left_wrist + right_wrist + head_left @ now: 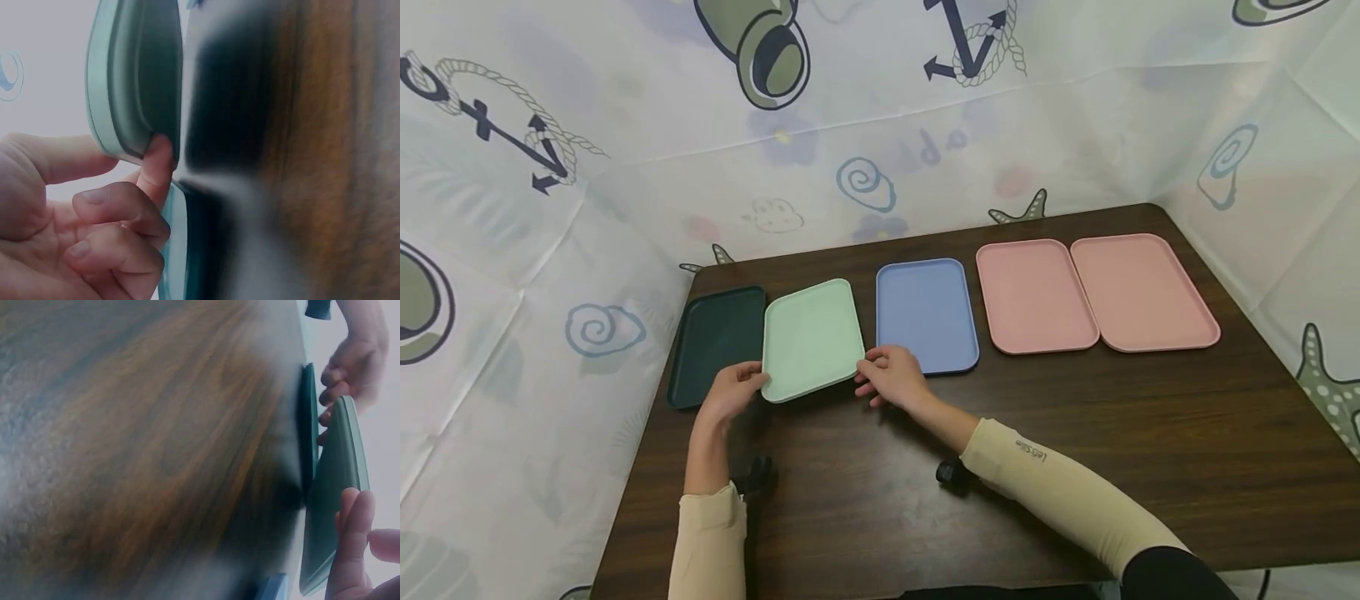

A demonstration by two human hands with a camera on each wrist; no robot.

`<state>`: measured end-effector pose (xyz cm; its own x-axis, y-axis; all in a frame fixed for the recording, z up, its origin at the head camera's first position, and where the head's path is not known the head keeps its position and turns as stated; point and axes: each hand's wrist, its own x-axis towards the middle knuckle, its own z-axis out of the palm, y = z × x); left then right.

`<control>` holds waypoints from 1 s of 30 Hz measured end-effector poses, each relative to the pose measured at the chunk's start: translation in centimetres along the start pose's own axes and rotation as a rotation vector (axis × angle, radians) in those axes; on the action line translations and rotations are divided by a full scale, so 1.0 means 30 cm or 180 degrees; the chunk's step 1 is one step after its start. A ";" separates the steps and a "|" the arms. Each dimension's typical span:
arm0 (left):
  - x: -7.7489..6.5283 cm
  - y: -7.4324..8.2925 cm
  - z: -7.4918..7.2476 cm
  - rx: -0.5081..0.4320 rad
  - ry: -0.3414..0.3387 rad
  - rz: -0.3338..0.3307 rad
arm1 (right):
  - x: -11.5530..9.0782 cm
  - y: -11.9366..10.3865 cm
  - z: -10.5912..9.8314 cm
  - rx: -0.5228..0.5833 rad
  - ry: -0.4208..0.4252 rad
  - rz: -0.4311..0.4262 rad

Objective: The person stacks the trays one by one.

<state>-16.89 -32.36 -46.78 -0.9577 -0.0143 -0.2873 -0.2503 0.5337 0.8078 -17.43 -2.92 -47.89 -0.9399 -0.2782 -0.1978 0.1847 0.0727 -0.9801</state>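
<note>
A light green tray (814, 340) is held by both hands at its near corners, its near side raised off the table. My left hand (730, 392) pinches the near left corner; in the left wrist view the thumb lies over the rim and a fingertip (159, 153) presses the underside. At the near right corner my right hand (895, 375) pinches the edge, its fingers (353, 531) reaching under the tray in the right wrist view. Just left of it lies a dark green tray (718, 342). A blue tray (927, 312) sits close on the right.
Two pink trays (1037, 296) lie side by side on the right part of the dark wooden table (865, 508). Printed cloth (865, 125) hangs behind the table and along both sides. Black wrist-camera parts (953, 475) show under the forearms.
</note>
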 end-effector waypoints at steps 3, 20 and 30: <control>-0.010 -0.007 0.007 -0.0176 -0.0014 0.0024 | -0.005 -0.014 -0.012 0.0043 -0.0006 -0.0001; -0.096 0.085 0.178 -0.0655 -0.0334 0.0497 | -0.183 -0.021 -0.248 0.0106 -0.0111 0.0249; -0.148 0.139 0.371 -0.0424 -0.0744 0.0784 | -0.372 0.081 -0.432 -0.0075 -0.0356 0.0696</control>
<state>-12.09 -20.66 -47.85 -0.9371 0.3030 -0.1731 -0.0470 0.3821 0.9229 -10.20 12.78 -47.85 -0.8404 -0.3577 -0.4071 0.3723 0.1648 -0.9134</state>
